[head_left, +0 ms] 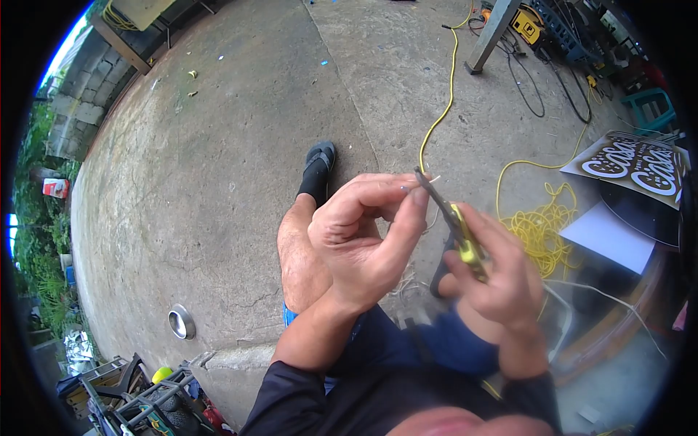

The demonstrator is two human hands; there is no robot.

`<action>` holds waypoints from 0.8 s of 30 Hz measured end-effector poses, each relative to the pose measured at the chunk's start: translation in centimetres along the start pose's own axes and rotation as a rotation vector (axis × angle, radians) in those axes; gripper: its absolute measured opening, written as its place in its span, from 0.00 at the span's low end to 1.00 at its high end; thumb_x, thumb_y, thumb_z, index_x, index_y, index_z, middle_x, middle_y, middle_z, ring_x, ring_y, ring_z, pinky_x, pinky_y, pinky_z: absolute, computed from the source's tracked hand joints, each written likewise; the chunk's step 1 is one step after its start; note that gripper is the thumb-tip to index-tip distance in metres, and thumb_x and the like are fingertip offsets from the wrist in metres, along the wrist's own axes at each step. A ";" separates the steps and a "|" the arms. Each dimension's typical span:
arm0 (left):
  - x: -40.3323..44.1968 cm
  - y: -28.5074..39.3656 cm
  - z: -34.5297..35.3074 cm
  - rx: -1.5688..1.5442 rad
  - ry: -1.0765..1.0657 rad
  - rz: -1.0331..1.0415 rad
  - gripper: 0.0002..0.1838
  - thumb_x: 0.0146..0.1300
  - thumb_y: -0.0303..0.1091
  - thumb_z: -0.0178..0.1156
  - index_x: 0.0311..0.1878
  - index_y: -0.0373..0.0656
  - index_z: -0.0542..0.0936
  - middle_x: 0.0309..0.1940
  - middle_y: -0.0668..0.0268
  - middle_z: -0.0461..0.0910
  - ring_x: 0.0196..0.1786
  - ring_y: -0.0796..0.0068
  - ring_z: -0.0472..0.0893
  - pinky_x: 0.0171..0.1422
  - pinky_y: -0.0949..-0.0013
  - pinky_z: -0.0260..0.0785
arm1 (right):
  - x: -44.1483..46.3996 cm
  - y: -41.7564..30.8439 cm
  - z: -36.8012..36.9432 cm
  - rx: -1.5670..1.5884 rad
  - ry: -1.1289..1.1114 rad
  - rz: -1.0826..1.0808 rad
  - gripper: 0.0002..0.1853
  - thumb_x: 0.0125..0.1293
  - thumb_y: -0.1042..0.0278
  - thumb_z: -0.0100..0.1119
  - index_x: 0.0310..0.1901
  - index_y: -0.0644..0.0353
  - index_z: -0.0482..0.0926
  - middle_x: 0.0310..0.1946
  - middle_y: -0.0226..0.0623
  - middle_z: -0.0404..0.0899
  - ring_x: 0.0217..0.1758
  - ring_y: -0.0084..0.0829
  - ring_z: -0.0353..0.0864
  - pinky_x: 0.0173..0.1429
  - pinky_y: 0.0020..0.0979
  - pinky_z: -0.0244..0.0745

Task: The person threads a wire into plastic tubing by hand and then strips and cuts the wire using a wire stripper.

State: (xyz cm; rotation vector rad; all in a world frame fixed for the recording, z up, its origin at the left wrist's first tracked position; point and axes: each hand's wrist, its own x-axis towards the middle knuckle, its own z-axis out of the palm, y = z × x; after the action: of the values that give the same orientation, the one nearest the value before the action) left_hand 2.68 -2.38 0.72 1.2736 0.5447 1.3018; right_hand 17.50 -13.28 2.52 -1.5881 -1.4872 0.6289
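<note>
My left hand (374,236) is pinched, thumb against fingers, on a thin pale strand (434,179) whose tip sticks out past the fingertips. My right hand (494,269) is wrapped round the yellow-green and black handles of a cutting tool (465,243). The tool's dark jaws point up and left and lie right beside my left thumb and fingertips, close to the strand. Whether the jaws touch the strand is too small to tell. Both hands are above my lap.
A yellow cord (452,80) runs over the concrete floor (218,182), with a tangled yellow heap (542,232) at the right. Printed signs (632,166), a white sheet (609,236) and a metal post (493,36) are further right. A metal bowl (181,322) lies lower left.
</note>
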 end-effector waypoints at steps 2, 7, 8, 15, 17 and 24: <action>0.1 0.1 0.0 -0.011 -0.007 0.001 0.06 0.62 0.14 0.67 0.41 0.31 0.82 0.44 0.54 0.85 0.36 0.80 0.84 0.36 0.79 0.75 | 0.0 0.1 0.0 0.003 0.007 -0.001 0.33 0.51 0.85 0.66 0.63 0.75 0.74 0.44 0.52 0.82 0.43 0.41 0.87 0.47 0.31 0.81; 1.0 1.4 -0.3 -0.095 -0.083 -0.301 0.05 0.72 0.26 0.61 0.45 0.33 0.81 0.44 0.46 0.87 0.31 0.75 0.84 0.32 0.76 0.74 | -0.2 0.5 -0.2 -0.006 0.030 0.033 0.32 0.51 0.84 0.66 0.62 0.75 0.74 0.43 0.51 0.81 0.42 0.41 0.87 0.46 0.31 0.81; 1.2 1.3 -0.6 -0.096 -0.082 -0.302 0.05 0.72 0.26 0.61 0.45 0.33 0.81 0.44 0.46 0.87 0.31 0.75 0.84 0.32 0.76 0.74 | -0.1 0.4 -0.2 -0.020 0.045 0.030 0.33 0.51 0.85 0.66 0.63 0.74 0.74 0.44 0.51 0.81 0.42 0.40 0.87 0.46 0.31 0.81; 1.1 0.8 -0.8 -0.187 -0.110 -0.346 0.05 0.73 0.27 0.59 0.44 0.35 0.81 0.43 0.47 0.87 0.31 0.73 0.84 0.33 0.73 0.74 | 0.0 0.6 0.2 -0.097 0.071 -0.036 0.36 0.48 0.85 0.67 0.65 0.72 0.73 0.41 0.51 0.80 0.40 0.43 0.85 0.42 0.33 0.81; 0.9 0.7 -0.4 -0.181 -0.090 -0.331 0.05 0.73 0.27 0.59 0.43 0.35 0.81 0.43 0.47 0.87 0.32 0.73 0.84 0.34 0.73 0.75 | 0.1 0.7 0.3 -0.113 0.070 -0.052 0.37 0.47 0.85 0.67 0.65 0.71 0.73 0.41 0.51 0.79 0.39 0.45 0.85 0.42 0.35 0.80; 0.4 0.6 -0.2 -0.157 -0.043 -0.272 0.05 0.73 0.26 0.59 0.43 0.34 0.80 0.41 0.49 0.87 0.32 0.74 0.83 0.36 0.72 0.75 | 0.2 0.5 0.4 -0.162 0.060 -0.077 0.39 0.46 0.84 0.68 0.66 0.71 0.72 0.43 0.54 0.79 0.42 0.53 0.84 0.46 0.39 0.79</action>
State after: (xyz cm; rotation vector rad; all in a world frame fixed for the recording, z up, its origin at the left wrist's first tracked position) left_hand 2.33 -2.09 1.28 1.0558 0.5534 1.0663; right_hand 17.47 -12.97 1.91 -1.6485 -1.5795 0.4224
